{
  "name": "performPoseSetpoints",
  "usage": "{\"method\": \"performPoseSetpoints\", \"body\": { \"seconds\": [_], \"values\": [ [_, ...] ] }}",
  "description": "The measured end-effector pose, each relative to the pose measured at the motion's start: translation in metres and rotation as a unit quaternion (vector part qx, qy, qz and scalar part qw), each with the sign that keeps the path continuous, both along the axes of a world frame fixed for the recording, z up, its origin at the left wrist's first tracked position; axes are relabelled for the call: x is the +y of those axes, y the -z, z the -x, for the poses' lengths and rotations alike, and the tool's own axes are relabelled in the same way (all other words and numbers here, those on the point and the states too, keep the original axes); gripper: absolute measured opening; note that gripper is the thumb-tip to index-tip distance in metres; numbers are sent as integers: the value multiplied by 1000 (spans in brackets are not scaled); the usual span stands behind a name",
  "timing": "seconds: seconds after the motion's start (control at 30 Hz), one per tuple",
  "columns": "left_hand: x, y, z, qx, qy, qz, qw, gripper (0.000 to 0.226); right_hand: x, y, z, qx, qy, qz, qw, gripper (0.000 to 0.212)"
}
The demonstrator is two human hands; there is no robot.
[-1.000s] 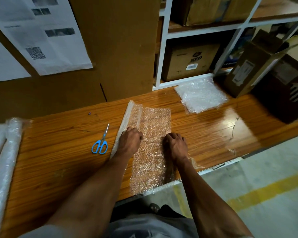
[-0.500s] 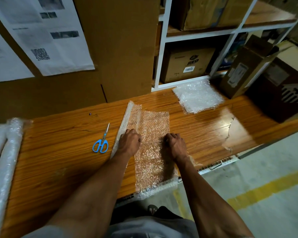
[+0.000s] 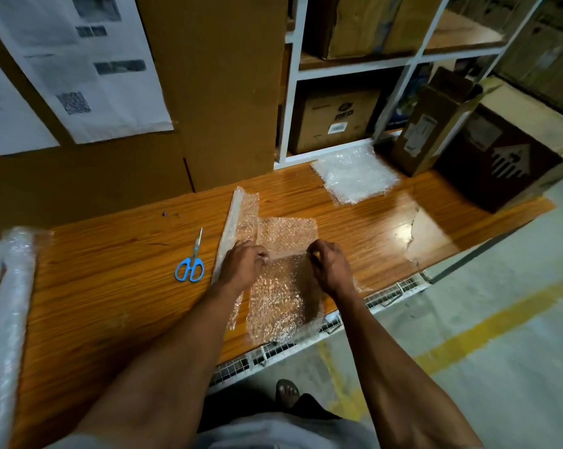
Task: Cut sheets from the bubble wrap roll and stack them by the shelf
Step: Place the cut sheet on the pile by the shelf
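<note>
Both hands have lifted from pressing flat: left hand (image 3: pixel 242 265) and right hand (image 3: pixel 330 267) now pinch a fold across the clear, crinkled bubble wrap sheet (image 3: pixel 281 299), lying on the wooden table (image 3: pixel 111 286) beside the roll (image 3: pixel 229 231), its near edge overhanging.

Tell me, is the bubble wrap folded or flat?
Folded. Both hands pinch the sheet along a crease.

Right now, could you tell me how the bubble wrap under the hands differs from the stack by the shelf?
The sheet lies single near the table's front edge, both hands pinching it; the stack sits untouched by the shelf. The sheet looks see-through, the stack whiter. Both are bubble wrap, lying flat.
</note>
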State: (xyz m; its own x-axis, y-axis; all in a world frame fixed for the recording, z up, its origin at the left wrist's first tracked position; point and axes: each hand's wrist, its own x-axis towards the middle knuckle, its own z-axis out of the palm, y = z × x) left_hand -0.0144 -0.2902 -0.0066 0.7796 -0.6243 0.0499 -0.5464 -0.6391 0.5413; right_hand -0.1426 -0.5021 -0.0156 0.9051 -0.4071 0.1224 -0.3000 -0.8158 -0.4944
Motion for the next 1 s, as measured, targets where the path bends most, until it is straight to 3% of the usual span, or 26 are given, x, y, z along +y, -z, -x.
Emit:
{"method": "performPoseSetpoints", "body": {
  "seconds": [0.13, 0.27, 0.4, 0.5, 0.57, 0.67, 0.8, 1.0],
  "values": [
    [4, -23, -7, 10, -20, 69, 997, 15, -1, -27, -1, -92, 26, -40, 995, 12],
    [-1, -50, -16, 74, -57, 143, 985, 8, 0, -56, -6, -134, 45, -102, 985, 12],
    [-10, -74, -22, 177, -46, 235, 955, 10, 5, -82, 1, -185, 77, -292, 935, 13],
    [-15, -90, -23, 218, -43, 289, 931, 10, 5, -86, 9, -168, 62, -414, 892, 33],
    [-19, -99, -23, 210, -36, 297, 931, 11, 2, -82, 12, -162, 56, -416, 893, 27],
    [-23, -104, -27, 226, -14, 308, 924, 19, -1, -88, 13, -196, 79, -457, 864, 15],
    [-36, -113, -33, 264, 2, 320, 910, 33, -21, -107, 3, -195, 75, -476, 854, 22],
    [-90, -126, -37, 279, -41, 304, 910, 14, -75, -129, -16, -194, 75, -476, 855, 35]
  ]
}}
